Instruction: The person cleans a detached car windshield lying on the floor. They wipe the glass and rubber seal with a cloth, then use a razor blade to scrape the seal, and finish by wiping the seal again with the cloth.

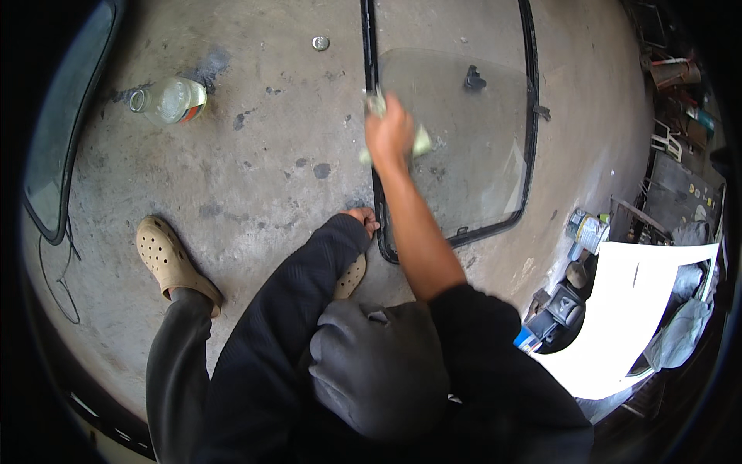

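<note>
Black-framed glass pane [464, 174]'s flat on the concrete floor [270, 100], right hand [390, 135] clamped on a pale cloth [422, 142] at its left edge; left hand [366, 220]'s down beside the frame, can't tell if gripping.

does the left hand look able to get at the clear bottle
Probably yes, with a stretch: nothing seems to stand between the left hand and the clear bottle on the floor.

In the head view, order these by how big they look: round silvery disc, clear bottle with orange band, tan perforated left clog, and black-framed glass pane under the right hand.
Largest to smallest:
1. Black-framed glass pane, partly out of view
2. Left clog
3. Clear bottle
4. Silvery disc
</note>
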`<state>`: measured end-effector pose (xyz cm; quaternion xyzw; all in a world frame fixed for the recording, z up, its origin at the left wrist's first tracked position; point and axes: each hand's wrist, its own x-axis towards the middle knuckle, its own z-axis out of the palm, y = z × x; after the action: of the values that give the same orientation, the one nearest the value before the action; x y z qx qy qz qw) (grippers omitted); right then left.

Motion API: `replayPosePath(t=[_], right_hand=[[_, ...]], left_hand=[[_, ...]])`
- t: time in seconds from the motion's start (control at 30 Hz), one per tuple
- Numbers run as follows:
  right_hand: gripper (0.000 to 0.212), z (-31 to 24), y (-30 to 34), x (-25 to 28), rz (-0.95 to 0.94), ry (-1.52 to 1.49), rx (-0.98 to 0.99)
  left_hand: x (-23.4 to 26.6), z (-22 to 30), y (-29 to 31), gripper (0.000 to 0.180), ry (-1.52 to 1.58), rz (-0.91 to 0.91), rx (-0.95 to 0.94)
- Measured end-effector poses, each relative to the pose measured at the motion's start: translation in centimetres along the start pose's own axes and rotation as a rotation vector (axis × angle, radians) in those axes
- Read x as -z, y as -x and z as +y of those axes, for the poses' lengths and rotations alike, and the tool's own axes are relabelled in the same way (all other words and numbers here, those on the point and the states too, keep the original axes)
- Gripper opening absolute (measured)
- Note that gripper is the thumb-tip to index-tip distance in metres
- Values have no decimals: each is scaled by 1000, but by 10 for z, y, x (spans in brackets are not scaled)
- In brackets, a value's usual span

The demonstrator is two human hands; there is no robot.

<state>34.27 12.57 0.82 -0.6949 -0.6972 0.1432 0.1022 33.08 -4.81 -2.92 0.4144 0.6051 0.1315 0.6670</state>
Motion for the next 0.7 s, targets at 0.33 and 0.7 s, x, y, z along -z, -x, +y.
replayPosePath(t=[0.33, 0.7], right_hand=[[21, 87, 152, 28, -205, 33, 83], [21, 43, 75, 17, -5, -67, 5]], left_hand=[[14, -34, 10, 12, 203, -14, 48], [74, -3, -21, 32, -72, 237, 14]])
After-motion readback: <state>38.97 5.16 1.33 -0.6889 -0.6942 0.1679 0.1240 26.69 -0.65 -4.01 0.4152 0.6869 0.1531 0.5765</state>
